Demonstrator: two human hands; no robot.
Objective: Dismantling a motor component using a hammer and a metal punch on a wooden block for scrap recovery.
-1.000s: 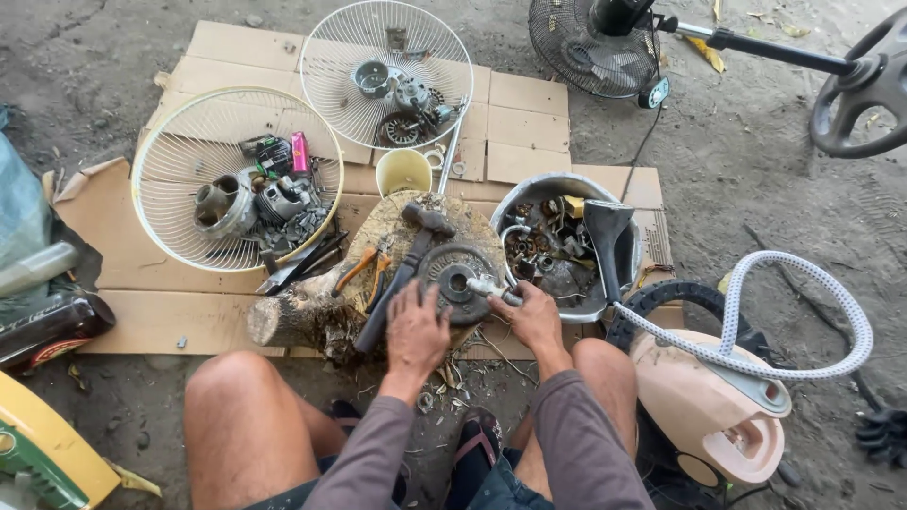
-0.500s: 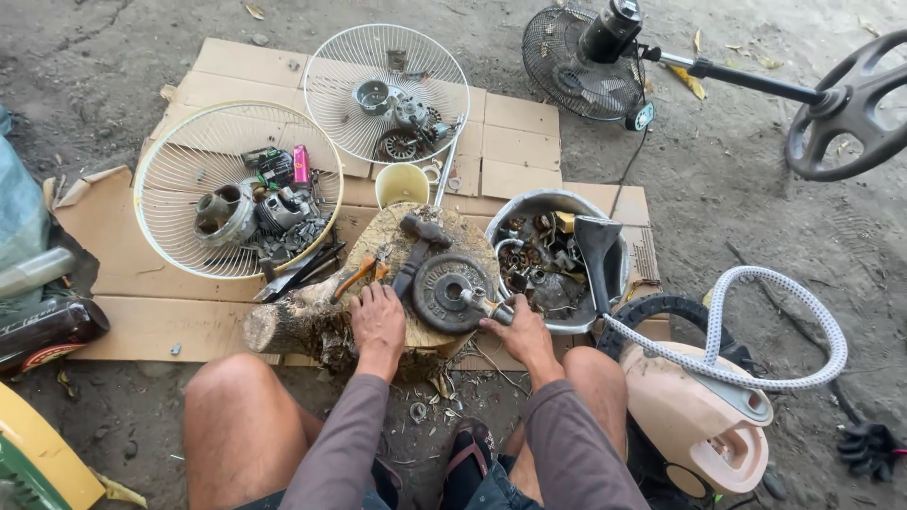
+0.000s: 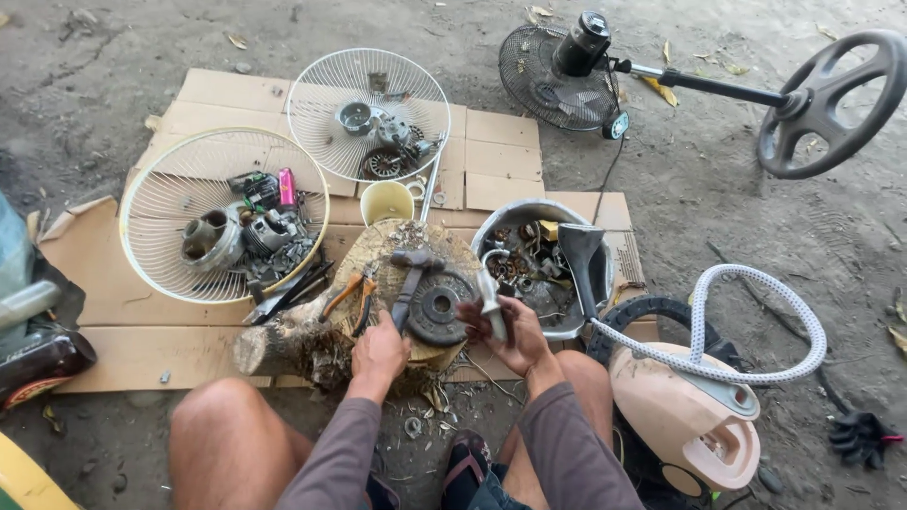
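The cardboard [image 3: 491, 156] lay on the ground under everything. Beyond the fingers sat two fan guards [image 3: 222, 215] full of motor parts, and off the right fingers a metal bowl [image 3: 529, 215] of scrap, with a vacuum [image 3: 685, 420] beside the right knee. The stump [image 3: 312, 335] stood just ahead of both hands and carried the work.

On it the rotor [image 3: 440, 307], a dark round disc, lay flat between the two hands, touching or nearly touching each. A hammer [image 3: 408, 279] lay with its long axis running away from the left fingers, and pliers [image 3: 351, 293] lay further to the left.

The left hand [image 3: 380, 351] rested curled at the stump's near edge, seemingly holding nothing. The right hand [image 3: 510, 331] was closed around a slim grey tool [image 3: 489, 295], perhaps a chisel, upright just right of the rotor.
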